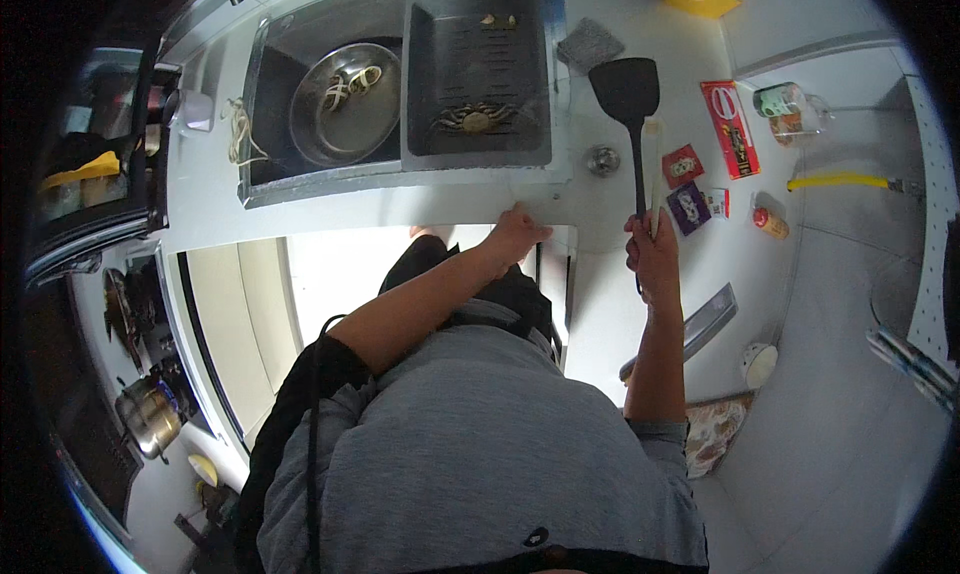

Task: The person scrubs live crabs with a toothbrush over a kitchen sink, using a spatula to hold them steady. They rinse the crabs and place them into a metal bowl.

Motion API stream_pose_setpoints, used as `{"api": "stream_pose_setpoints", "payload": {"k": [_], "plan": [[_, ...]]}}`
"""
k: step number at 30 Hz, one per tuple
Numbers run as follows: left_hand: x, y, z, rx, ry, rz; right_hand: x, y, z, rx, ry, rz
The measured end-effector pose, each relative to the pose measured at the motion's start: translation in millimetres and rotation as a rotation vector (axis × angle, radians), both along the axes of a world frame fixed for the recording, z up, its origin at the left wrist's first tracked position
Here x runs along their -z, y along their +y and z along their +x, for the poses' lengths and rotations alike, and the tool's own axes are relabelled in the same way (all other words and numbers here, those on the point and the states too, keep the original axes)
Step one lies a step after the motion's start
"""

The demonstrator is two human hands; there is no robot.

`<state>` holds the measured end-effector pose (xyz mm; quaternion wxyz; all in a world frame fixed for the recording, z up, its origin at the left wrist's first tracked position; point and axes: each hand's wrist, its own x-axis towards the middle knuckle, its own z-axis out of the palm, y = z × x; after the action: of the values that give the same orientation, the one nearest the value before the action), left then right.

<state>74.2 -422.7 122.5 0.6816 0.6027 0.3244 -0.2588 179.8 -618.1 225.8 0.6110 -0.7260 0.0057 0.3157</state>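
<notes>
My right hand (654,263) grips the handle of a black spatula (628,90), its broad head pointing away from me over the white counter. A long pale stick-like thing (652,154) runs beside the handle into the same hand. My left hand (519,235) rests at the counter's front edge with fingers apart, holding nothing that I can see. Beyond it, a crab (476,119) lies in the right bowl of the dark sink (480,56). In the left bowl, a metal basin (352,135) contains a small bundle with pale string loops (349,86).
Pale string (241,135) lies left of the sink. On the right are a grey scouring pad (590,45), packets (688,208), a red scissors package (729,128), a plastic bottle (787,109) and a broad-bladed knife (709,319). A metal pot (148,418) stands far left.
</notes>
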Motion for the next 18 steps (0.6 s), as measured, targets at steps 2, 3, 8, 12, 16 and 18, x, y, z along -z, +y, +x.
{"api": "stream_pose_setpoints", "payload": {"k": [2,3,8,12,16,18], "plan": [[12,-8,3,-0.041,-0.004,-0.007,6,-4,0,-0.020,0.020,-0.012],[10,-11,7,-0.081,-0.014,-0.050,8,-6,0,-0.014,0.018,-0.002],[-7,-19,38,-0.135,-0.024,-0.257,19,-9,10,-0.045,-0.041,-0.067],[7,-24,57,0.014,-0.052,-0.367,5,16,16,-0.038,-0.081,-0.142],[-9,-1,56,0.126,-0.056,-0.475,4,37,24,-0.099,-0.077,-0.241],[-27,30,46,0.171,-0.085,-0.473,5,44,29,-0.176,-0.089,-0.319]]}}
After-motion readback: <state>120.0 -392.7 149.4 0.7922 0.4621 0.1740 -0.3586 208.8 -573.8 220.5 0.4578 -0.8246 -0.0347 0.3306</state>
